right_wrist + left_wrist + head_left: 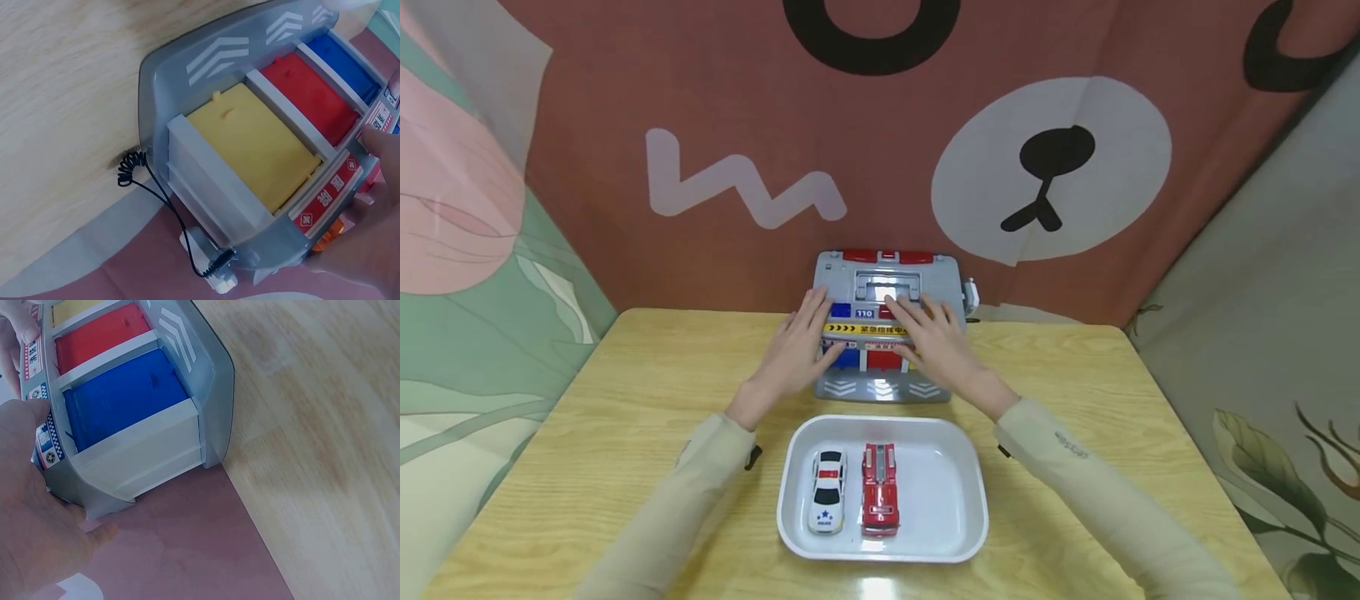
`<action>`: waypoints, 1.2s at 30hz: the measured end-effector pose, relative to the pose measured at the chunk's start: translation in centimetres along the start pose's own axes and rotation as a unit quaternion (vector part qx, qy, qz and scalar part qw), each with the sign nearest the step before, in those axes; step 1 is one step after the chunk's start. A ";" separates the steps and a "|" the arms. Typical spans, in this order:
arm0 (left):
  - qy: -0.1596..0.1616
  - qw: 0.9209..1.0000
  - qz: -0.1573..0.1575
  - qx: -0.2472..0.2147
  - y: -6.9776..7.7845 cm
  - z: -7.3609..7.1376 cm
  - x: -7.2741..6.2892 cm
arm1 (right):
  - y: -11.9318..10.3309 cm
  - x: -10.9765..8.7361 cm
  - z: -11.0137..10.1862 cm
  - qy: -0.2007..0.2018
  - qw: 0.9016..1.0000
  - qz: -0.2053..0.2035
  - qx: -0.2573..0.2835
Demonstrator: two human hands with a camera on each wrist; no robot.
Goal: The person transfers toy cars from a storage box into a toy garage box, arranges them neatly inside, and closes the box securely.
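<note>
A grey toy garage point(887, 387) stands at the back of the table, with a blue door point(128, 397), a red door point(310, 97) and a yellow door point(256, 147). My left hand point(793, 346) rests on its left side, fingers straight along the top and thumb at the front edge. The right hand point(943, 346) lies over the top's right part, fingers spread and thumb near the front stickers. A white handset point(209, 259) on a coiled black cord hangs at the garage's right side.
In front of the garage is a white tray point(955, 550). It holds a white toy police car point(827, 492) and a red toy fire truck point(880, 492), side by side in its left and middle. A printed cloth point(737, 275) hangs right behind the wooden table point(625, 433).
</note>
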State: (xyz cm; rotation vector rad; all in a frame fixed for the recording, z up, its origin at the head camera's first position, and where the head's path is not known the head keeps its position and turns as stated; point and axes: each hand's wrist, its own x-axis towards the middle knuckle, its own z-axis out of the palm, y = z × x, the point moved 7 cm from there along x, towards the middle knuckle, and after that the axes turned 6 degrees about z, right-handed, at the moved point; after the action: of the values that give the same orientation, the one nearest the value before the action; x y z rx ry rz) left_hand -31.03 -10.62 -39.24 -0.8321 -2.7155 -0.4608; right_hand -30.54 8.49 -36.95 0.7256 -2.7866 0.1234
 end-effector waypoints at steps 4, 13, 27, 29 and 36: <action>0.000 1.000 -0.001 0.002 -0.1 0.0 -0.1 | -0.1 0.1 -0.2 -0.001 1.000 -0.001 0.002; -0.011 1.000 -0.002 0.007 -0.1 0.1 -0.3 | -0.4 0.1 -0.1 -0.027 1.000 -0.005 -0.001; -0.010 1.000 0.004 0.006 0.2 0.2 -0.3 | -0.2 -0.2 -0.1 -0.036 0.999 0.007 -0.001; -0.012 1.000 0.000 0.004 0.1 0.2 -0.4 | -0.3 -0.2 -0.1 -0.033 0.999 0.003 0.002; -0.016 1.000 -0.008 0.001 0.0 0.2 -0.4 | -0.3 0.0 -0.1 -0.028 1.000 -0.002 0.001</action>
State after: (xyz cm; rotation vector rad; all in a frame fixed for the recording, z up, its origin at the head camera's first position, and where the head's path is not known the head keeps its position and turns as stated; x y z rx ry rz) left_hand -30.73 -10.74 -39.57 -0.8254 -2.7523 -0.4519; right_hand -30.35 8.25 -36.82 0.7463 -2.8385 0.1069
